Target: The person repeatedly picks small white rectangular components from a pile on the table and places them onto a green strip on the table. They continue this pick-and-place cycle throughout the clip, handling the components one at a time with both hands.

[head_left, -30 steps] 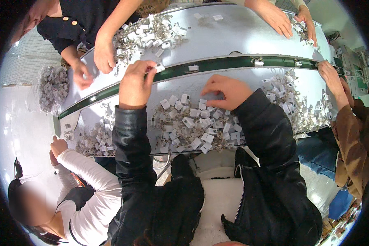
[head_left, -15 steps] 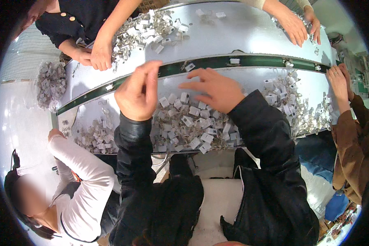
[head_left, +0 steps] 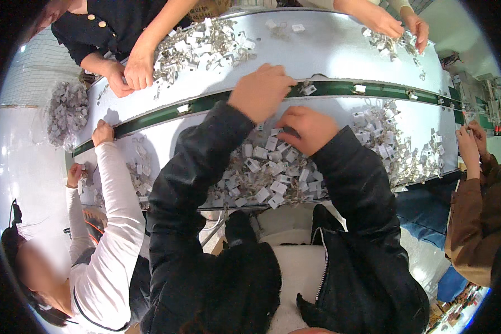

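Observation:
My left hand [head_left: 263, 93] reaches across to the green conveyor belt [head_left: 211, 101], its back upward and its fingers bent together. Whatever lies under those fingers is hidden. Just beyond its fingertips a small white block with metal fittings [head_left: 308, 89] rides on the belt. My right hand [head_left: 310, 130] is low over the upper edge of a heap of white blocks with metal rings or chains [head_left: 273, 167]. Its fingers and thumb curl in against the blocks, and I cannot make out what they hold.
More such pieces lie in heaps at right [head_left: 387, 139] and across the belt [head_left: 197, 47]. A clear bag of white pieces [head_left: 68, 114] stands at far left. Co-workers' hands are around the table: a white-sleeved arm [head_left: 117, 183] at left, others opposite and at right.
My left hand has moved right and forward to the belt. My right hand has dropped down to the heap and its fingers have curled in. The left co-worker's arm has reached to the belt.

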Action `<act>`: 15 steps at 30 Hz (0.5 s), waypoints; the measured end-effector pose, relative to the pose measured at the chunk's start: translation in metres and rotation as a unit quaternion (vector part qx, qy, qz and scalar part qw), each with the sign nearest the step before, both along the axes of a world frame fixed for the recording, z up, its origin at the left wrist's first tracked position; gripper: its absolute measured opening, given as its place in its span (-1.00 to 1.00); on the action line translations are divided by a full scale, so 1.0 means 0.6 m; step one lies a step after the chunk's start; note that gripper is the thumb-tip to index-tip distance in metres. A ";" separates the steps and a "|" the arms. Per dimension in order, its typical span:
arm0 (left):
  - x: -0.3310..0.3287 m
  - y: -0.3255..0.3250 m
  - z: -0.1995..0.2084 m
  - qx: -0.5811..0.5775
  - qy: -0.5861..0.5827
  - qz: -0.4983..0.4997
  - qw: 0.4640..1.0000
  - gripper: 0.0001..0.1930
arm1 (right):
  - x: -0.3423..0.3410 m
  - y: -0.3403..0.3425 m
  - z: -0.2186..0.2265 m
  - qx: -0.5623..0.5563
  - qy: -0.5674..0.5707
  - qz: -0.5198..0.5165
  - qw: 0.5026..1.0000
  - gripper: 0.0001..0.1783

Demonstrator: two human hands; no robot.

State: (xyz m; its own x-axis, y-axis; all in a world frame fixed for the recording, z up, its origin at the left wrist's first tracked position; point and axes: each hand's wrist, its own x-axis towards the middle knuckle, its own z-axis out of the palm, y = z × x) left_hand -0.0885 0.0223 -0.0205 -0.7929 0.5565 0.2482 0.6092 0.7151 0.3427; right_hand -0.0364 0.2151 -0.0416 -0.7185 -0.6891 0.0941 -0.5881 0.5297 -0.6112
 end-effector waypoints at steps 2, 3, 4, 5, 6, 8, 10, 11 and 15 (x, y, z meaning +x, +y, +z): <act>-0.029 0.051 -0.016 -0.055 0.055 -0.043 0.996 -0.81 | -0.002 -0.002 -0.008 -0.020 -0.018 -0.020 0.999 -0.73; -0.038 0.077 -0.023 -0.071 0.076 -0.066 0.992 -0.80 | 0.000 -0.002 -0.012 -0.029 -0.027 -0.035 0.999 -0.72; -0.047 0.097 -0.028 -0.083 0.096 -0.092 0.988 -0.80 | 0.000 -0.002 -0.015 -0.038 -0.036 -0.050 0.997 -0.71; -0.054 0.109 -0.030 -0.101 0.100 -0.103 0.985 -0.81 | -0.001 -0.001 -0.017 -0.068 -0.057 -0.047 0.995 -0.66; -0.060 0.122 -0.029 -0.116 0.103 -0.117 0.981 -0.82 | -0.001 -0.002 -0.017 -0.042 -0.046 -0.046 0.997 -0.66; -0.073 0.141 -0.016 -0.137 0.091 -0.142 0.976 -0.81 | 0.002 -0.003 -0.015 -0.045 0.004 -0.044 0.998 -0.65; -0.085 0.151 0.010 -0.148 0.061 -0.156 0.975 -0.79 | -0.002 -0.007 -0.014 -0.036 -0.042 -0.035 0.998 -0.68; -0.088 0.150 0.027 -0.081 0.078 -0.144 0.983 -0.79 | -0.001 -0.009 -0.015 -0.060 -0.036 -0.030 0.997 -0.70; -0.073 0.111 0.098 0.065 0.022 -0.104 0.992 -0.74 | -0.005 -0.010 -0.042 -0.083 -0.061 -0.061 0.993 -0.71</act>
State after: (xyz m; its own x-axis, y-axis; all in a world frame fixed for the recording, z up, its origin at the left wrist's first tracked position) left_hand -0.1322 0.0888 0.0382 -0.6515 0.6677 0.3603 0.7550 0.5238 0.3945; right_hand -0.0393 0.2093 -0.0665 -0.8088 -0.5783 0.1068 -0.4419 0.4778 -0.7592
